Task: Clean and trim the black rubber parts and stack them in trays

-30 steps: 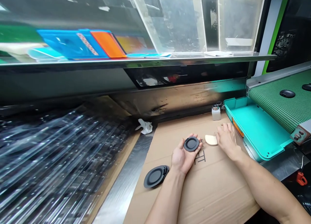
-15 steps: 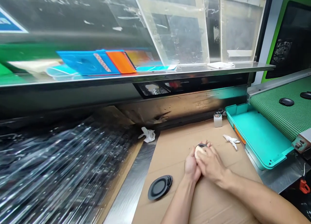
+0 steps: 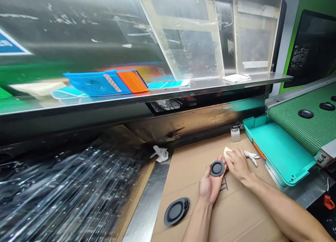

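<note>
My left hand (image 3: pixel 210 184) is palm up, with fingers and thumb around a round black disc (image 3: pixel 217 168) that has a raised ring. Just to its right, my right hand (image 3: pixel 238 166) grips a cream-coloured pad (image 3: pixel 228 152), perhaps a sponge or folded cloth; it is apart from the disc's face. A small overlapping stack of similar black discs (image 3: pixel 175 212) lies on the cardboard sheet (image 3: pixel 194 196) left of my forearm. Beyond my right fingers lies a crumpled white cloth (image 3: pixel 252 158).
A turquoise tray (image 3: pixel 278 147) stands at right beside a green conveyor belt (image 3: pixel 294 119) carrying several black discs. A small white bottle (image 3: pixel 235 134) stands at the back. Clear plastic bags (image 3: pixel 78 193) fill the left. A steel shelf (image 3: pixel 210 84) overhangs the bench.
My right hand has moved right with the cream pad, off the disc, so the disc's face now shows in my left palm. The camera view has tilted slightly. Discs on the belt have shifted left.
</note>
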`<state>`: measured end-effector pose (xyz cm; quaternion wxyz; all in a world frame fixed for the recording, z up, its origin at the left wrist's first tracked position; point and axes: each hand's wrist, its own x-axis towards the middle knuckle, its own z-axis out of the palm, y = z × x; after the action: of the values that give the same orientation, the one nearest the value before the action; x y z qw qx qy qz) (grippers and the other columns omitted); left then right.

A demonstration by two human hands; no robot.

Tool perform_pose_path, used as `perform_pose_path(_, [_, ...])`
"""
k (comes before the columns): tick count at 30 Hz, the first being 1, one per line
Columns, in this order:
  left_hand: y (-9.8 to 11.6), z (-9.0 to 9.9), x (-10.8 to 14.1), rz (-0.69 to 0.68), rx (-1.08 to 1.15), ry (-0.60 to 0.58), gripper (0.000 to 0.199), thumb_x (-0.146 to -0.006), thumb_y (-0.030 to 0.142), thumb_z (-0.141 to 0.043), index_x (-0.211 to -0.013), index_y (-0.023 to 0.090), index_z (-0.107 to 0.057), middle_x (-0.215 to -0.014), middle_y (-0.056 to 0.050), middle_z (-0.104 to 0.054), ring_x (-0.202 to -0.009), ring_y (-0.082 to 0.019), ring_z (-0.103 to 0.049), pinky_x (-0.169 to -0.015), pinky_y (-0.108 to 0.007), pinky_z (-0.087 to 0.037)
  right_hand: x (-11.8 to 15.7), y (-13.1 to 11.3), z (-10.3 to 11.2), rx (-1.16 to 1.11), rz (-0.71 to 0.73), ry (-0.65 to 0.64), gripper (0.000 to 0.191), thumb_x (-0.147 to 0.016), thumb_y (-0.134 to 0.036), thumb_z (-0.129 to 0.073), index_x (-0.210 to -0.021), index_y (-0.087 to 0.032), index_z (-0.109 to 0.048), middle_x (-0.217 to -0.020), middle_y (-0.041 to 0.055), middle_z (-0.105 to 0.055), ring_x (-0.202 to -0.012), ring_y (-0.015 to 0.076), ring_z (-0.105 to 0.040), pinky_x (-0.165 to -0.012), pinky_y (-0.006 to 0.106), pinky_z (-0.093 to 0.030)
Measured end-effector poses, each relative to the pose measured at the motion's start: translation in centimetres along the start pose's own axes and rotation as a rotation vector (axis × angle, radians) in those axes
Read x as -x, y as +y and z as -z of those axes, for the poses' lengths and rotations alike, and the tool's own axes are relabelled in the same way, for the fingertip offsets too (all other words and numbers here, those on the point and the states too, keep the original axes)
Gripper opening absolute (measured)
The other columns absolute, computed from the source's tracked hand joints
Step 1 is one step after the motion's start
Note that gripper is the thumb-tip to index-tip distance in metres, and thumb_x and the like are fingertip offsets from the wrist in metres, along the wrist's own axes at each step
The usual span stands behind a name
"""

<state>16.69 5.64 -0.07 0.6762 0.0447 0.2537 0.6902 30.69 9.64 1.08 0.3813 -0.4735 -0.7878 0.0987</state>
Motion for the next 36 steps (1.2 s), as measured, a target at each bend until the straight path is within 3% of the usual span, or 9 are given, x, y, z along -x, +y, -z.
perform_pose_path(3, [0.2,-0.4,0.1,0.012,-0.013,0.003,0.038,-0.104,0.027,-0.037,-0.127,0.017,-0.065,-0.138,-0.015,-0.063,-0.128,-0.027,-0.060,-0.103,-0.048,-0.053,0.1,0.6,1.4,-0.193,0.015,-0.020,0.047,-0.087,-0.027,-0.067,-0.132,-0.020,-0.057,-0.122,0.0115,-0.061,-0.113,0.0257,-0.055,-0.100,0.042,-0.046])
perform_pose_path(5, [0.2,-0.5,0.0,0.013,-0.023,0.013,0.037,-0.104,0.029,-0.038,-0.126,0.017,-0.065,-0.137,-0.014,-0.064,-0.129,-0.025,-0.059,-0.106,-0.046,-0.051,0.5,0.4,2.0,-0.256,0.022,-0.151,0.052,-0.083,-0.027,-0.072,-0.132,-0.020,-0.057,-0.119,0.0107,-0.062,-0.111,0.0252,-0.058,-0.098,0.041,-0.048])
perform_pose_path(8, [0.0,-0.5,0.0,0.004,-0.062,0.018,0.037,-0.103,0.031,-0.040,-0.124,0.015,-0.066,-0.134,-0.016,-0.065,-0.127,-0.026,-0.060,-0.110,-0.046,-0.047,0.6,-0.1,2.4,-0.275,0.097,-0.350,0.044,-0.083,-0.024,-0.072,-0.126,-0.019,-0.062,-0.114,0.0097,-0.063,-0.107,0.0239,-0.060,-0.096,0.039,-0.049])
perform_pose_path(13, [-0.6,-0.5,0.3,0.029,-0.175,0.006,0.034,-0.101,0.033,-0.045,-0.119,0.015,-0.068,-0.129,-0.015,-0.068,-0.126,-0.026,-0.060,-0.114,-0.045,-0.043,0.4,-0.9,2.3,-0.283,0.219,-0.426,0.028,-0.084,-0.019,-0.068,-0.112,-0.020,-0.067,-0.112,0.0077,-0.061,-0.107,0.0215,-0.057,-0.094,0.034,-0.048])
perform_pose_path(18, [-0.4,-0.4,0.3,0.046,-0.149,0.043,0.033,-0.100,0.032,-0.046,-0.109,0.012,-0.070,-0.125,-0.016,-0.069,-0.120,-0.027,-0.064,-0.110,-0.046,-0.046,-0.1,-0.3,4.0,-0.202,0.283,-0.610,0.017,-0.081,-0.024,-0.072,-0.097,-0.020,-0.070,-0.101,0.0037,-0.064,-0.094,0.0194,-0.060,-0.085,0.030,-0.047])
perform_pose_path(21, [-0.1,-0.5,0.1,0.019,-0.072,0.071,0.033,-0.100,0.028,-0.043,-0.110,0.011,-0.070,-0.121,-0.017,-0.071,-0.120,-0.025,-0.064,-0.107,-0.044,-0.049,-0.3,0.4,4.8,-0.106,0.133,-0.472,0.033,-0.082,-0.028,-0.073,-0.114,-0.022,-0.069,-0.103,0.0046,-0.064,-0.097,0.0210,-0.060,-0.088,0.032,-0.046])
perform_pose_path(25, [-0.2,-0.8,0.2,0.008,-0.020,0.056,0.038,-0.100,0.027,-0.038,-0.112,0.010,-0.070,-0.117,-0.016,-0.072,-0.119,-0.025,-0.064,-0.105,-0.042,-0.049,0.4,0.2,3.3,-0.223,0.050,-0.280,0.050,-0.085,-0.030,-0.071,-0.133,-0.019,-0.060,-0.117,0.0086,-0.061,-0.111,0.0221,-0.058,-0.098,0.035,-0.046])
perform_pose_path(30, [-1.4,-1.3,0.9,0.088,-0.075,-0.049,0.040,-0.099,0.032,-0.041,-0.123,0.010,-0.066,-0.119,-0.016,-0.071,-0.126,-0.029,-0.060,-0.114,-0.047,-0.041,1.7,-0.9,1.1,-0.256,0.012,-0.279,0.055,-0.090,-0.032,-0.066,-0.142,-0.020,-0.053,-0.125,0.0100,-0.056,-0.116,0.0224,-0.057,-0.102,0.035,-0.047])
perform_pose_path(36, [-2.3,-1.1,0.9,0.095,-0.115,-0.058,0.042,-0.099,0.042,-0.046,-0.127,0.015,-0.063,-0.129,-0.015,-0.067,-0.130,-0.030,-0.057,-0.114,-0.048,-0.039,2.5,-2.3,1.4,-0.086,-0.050,-0.284,0.047,-0.098,-0.042,-0.056,-0.142,-0.025,-0.055,-0.121,0.0090,-0.058,-0.107,0.0232,-0.060,-0.090,0.034,-0.051])
